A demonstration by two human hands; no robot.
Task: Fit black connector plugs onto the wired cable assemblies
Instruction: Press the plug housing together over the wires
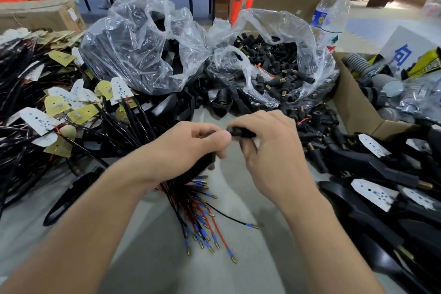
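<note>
My left hand (188,148) grips a bundle of red and black wires (202,212) whose blue-sleeved brass tips fan out below my wrist. My right hand (269,148) pinches a black connector plug (241,132) between thumb and fingers, and the plug touches my left fingertips. Whether a wire end is inside the plug is hidden by my fingers. A clear bag of loose black connector plugs (276,67) lies open straight ahead. More plugs (319,129) are scattered to the right of my hands.
A second clear bag of black parts (143,50) stands ahead on the left. Wired LED boards (59,107) are heaped at left and finished black assemblies (381,188) at right. A cardboard box (358,107) and two water bottles (334,14) stand at back right.
</note>
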